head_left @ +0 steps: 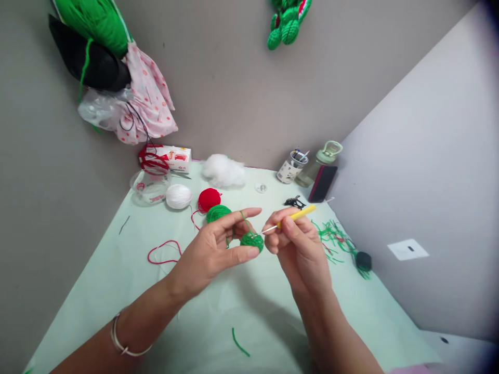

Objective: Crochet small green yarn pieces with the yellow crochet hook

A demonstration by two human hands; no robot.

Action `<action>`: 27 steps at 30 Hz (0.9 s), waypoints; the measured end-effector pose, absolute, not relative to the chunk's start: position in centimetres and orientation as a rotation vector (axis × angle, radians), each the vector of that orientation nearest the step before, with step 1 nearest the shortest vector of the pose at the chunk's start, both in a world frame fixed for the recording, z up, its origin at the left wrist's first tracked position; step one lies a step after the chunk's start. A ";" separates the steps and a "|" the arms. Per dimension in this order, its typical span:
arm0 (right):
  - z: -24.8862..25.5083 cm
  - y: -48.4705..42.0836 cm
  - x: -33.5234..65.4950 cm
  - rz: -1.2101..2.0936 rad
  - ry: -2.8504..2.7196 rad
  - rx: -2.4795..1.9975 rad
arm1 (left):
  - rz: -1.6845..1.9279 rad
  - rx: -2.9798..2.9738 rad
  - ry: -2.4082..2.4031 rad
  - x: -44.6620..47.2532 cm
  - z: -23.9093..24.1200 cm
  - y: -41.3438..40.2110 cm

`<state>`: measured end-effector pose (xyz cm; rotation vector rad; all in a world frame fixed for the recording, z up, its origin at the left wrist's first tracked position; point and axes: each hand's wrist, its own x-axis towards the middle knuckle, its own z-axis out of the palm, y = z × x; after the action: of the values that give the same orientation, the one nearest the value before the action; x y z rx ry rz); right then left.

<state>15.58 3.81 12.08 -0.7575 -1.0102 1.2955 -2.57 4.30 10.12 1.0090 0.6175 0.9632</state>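
My left hand [212, 246] pinches a small green crocheted piece [252, 241] between thumb and fingers, its index finger stretched out with green yarn [245, 221] running over it. In my right hand [298, 239] is a crochet hook [298, 215] with a yellow handle, gripped between thumb and fingers. The hook's metal tip reaches the top of the crocheted piece; whether it sits inside a stitch I cannot tell. Just behind my left hand lies a green yarn ball [218, 213], partly hidden by the fingers.
A red yarn ball [209, 200], a white yarn ball [179, 197] and white stuffing [223, 171] lie toward the back. At the right stand a pen cup [289, 171], a bottle [312, 169] and a phone [323, 184], near green yarn scraps [333, 236]. A green strand [239, 343] lies in front.
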 end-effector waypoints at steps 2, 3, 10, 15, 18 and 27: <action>12.0 3.8 15.4 1.263 -1.013 -0.762 | 0.936 0.962 0.599 -2.5 10.1 4.2; 12.0 3.7 15.4 1.218 -1.025 -0.761 | 0.927 0.937 0.588 -2.5 10.0 4.2; 11.8 3.9 15.5 1.009 -1.135 -0.692 | 0.861 0.788 0.426 -2.7 10.3 4.3; 12.3 4.0 16.3 1.058 -1.136 -0.705 | 0.814 0.787 0.274 -2.9 10.4 4.8; 12.5 4.0 16.5 1.143 -1.115 -0.708 | 0.829 0.828 0.322 -2.9 10.5 4.9; 10.7 3.1 15.7 0.579 -1.535 -0.699 | 0.968 1.073 0.659 -2.6 10.1 3.9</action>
<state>15.68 3.09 10.66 -0.6990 -1.5352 0.5788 -2.57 3.90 10.13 1.0728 0.6586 0.9679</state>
